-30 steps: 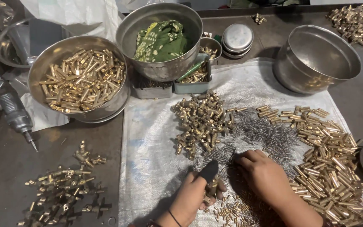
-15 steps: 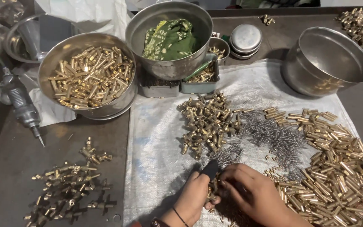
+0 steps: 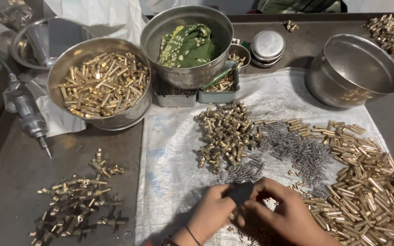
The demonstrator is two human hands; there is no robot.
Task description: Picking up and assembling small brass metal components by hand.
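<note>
I see my left hand [image 3: 210, 212] and right hand [image 3: 286, 214] close together low on the white sheet [image 3: 169, 150], fingers curled around a small dark piece [image 3: 240, 193] pinched between them. Just above lie grey springs [image 3: 297, 150] and a heap of brass fittings [image 3: 226, 134]. Brass tubes [image 3: 365, 182] spread to the right. A full steel bowl [image 3: 99, 84] stands on the worktop [image 3: 19, 168].

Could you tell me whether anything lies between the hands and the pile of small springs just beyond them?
Nothing visible does. The left hand and right hand meet around a small dark piece at the near edge of the springs, on the white sheet.
</note>
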